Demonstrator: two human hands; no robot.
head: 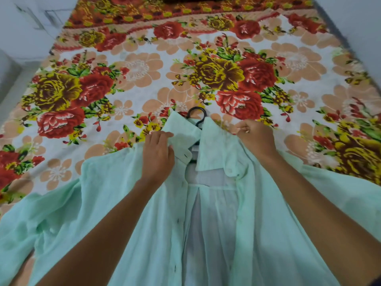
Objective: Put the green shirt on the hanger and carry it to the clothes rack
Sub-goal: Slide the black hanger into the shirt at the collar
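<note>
The pale green shirt [107, 193] lies spread on the bed, front open, collar pointing away from me. A dark hanger [195, 113] is inside it; only its hook shows above the collar, and a bit of its neck between the collar flaps. My left hand [157, 155] pinches the left collar flap and shoulder fabric. My right hand [255, 137] grips the right shoulder fabric beside the collar, fingers curled. Both sleeves trail off to the sides.
The bed carries a floral sheet [144, 67] of red, yellow and peach flowers, stretching far ahead. Pale walls and floor [18, 48] border the bed on the left and right. No clothes rack is in view.
</note>
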